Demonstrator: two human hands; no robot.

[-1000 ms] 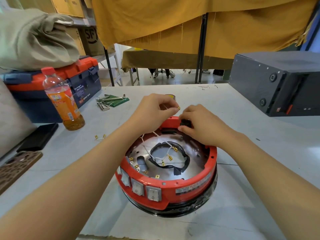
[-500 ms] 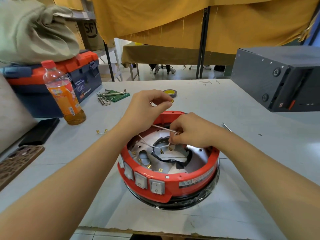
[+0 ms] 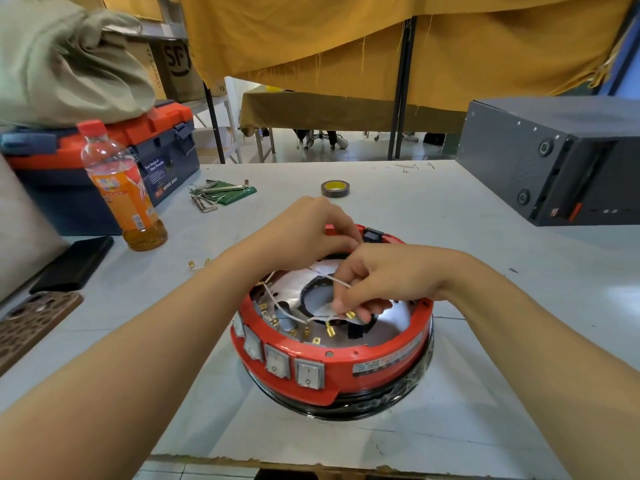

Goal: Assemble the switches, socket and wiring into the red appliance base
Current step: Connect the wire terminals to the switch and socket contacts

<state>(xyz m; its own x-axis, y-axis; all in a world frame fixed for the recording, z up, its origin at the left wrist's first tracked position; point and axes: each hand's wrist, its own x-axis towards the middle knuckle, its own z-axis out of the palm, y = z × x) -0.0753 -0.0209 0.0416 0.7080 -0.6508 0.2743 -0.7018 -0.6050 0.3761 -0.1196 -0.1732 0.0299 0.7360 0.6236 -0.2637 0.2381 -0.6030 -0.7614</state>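
My right hand (image 3: 388, 282) has dropped deeper into the base (image 3: 346, 358), fingers pinching limp white wire (image 3: 322, 318) best held by its brass terminals, left hand (image 3: 308, 233) pinching another strand.

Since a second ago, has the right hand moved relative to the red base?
Yes. The right hand moved from the red base's far rim toward its centre, nearer the switches.

Both bare forearms reach forward, the left hand (image 3: 304, 233) curled with fingers pinched at the far side, the right hand (image 3: 384, 282) bent down, fingers (image 3: 346, 303) pinched together.
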